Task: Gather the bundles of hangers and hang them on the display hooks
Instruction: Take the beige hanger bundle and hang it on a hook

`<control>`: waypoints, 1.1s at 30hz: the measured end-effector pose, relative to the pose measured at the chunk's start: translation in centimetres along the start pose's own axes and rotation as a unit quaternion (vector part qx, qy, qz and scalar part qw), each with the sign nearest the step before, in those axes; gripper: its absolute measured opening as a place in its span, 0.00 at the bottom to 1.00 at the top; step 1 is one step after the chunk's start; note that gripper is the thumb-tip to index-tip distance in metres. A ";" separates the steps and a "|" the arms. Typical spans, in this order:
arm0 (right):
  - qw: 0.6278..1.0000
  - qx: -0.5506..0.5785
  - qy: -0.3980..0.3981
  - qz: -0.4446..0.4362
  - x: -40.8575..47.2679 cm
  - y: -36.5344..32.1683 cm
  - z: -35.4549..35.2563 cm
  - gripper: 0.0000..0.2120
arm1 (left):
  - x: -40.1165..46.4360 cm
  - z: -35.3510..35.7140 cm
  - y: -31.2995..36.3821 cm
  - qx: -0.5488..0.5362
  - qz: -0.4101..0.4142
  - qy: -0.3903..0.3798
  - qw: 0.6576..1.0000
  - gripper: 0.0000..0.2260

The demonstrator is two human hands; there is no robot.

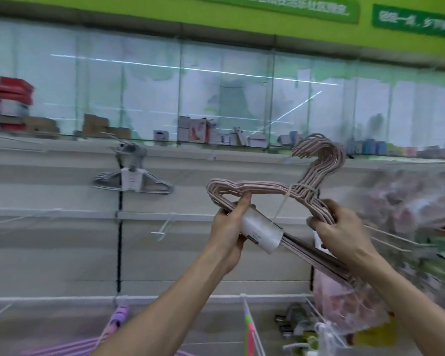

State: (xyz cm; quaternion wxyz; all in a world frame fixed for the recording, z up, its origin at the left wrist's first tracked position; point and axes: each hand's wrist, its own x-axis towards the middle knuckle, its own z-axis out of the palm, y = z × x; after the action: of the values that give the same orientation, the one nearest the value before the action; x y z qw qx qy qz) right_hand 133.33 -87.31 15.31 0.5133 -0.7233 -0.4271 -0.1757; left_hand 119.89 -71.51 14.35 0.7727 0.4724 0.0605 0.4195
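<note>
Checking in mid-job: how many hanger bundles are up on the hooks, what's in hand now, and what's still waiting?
Done: one grey bundle hangs on a hook on the wall panel. In hand: the left hand and right hand both grip a pink bundle, held up in front of the panel, not yet on a hook. Left: purple hangers lie low at the bottom edge, apparently still to gather.

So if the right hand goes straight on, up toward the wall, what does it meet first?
Probably the bare shelf wall panel, with the pink hanger bundle it grips arriving before the right hand. Depth is unclear.
</note>
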 end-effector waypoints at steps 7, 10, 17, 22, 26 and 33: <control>0.998 0.044 -0.039 -0.025 0.2 -7.1 9.4 0.10 | -0.8 -9.2 7.5 0.024 0.040 0.052 0.998 0.19; 0.996 0.065 -0.054 -0.025 0.1 -10.5 13.7 0.11 | -1.1 -13.5 10.8 0.034 0.048 0.069 0.996 0.19; 0.990 0.100 -0.093 -0.037 -0.9 -18.5 23.5 0.12 | -2.4 -23.4 18.2 0.049 0.083 0.116 0.989 0.13; 0.983 0.122 -0.125 -0.056 -1.9 -23.5 30.2 0.13 | -3.7 -30.4 22.7 0.090 0.103 0.155 0.978 0.11; 0.976 0.134 -0.155 -0.076 -2.1 -26.6 35.0 0.08 | -4.4 -35.3 25.5 0.138 0.116 0.194 0.964 0.14; 0.968 0.123 -0.189 -0.113 -0.9 -30.6 42.2 0.05 | -3.1 -42.1 29.4 0.152 0.181 0.260 0.936 0.19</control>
State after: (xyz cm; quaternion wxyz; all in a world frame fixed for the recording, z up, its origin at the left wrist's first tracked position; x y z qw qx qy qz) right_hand 100.62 -46.70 15.49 0.4850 -0.6218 -0.6137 -0.0388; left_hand 79.88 -39.13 13.40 0.5595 0.4619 0.2358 0.6465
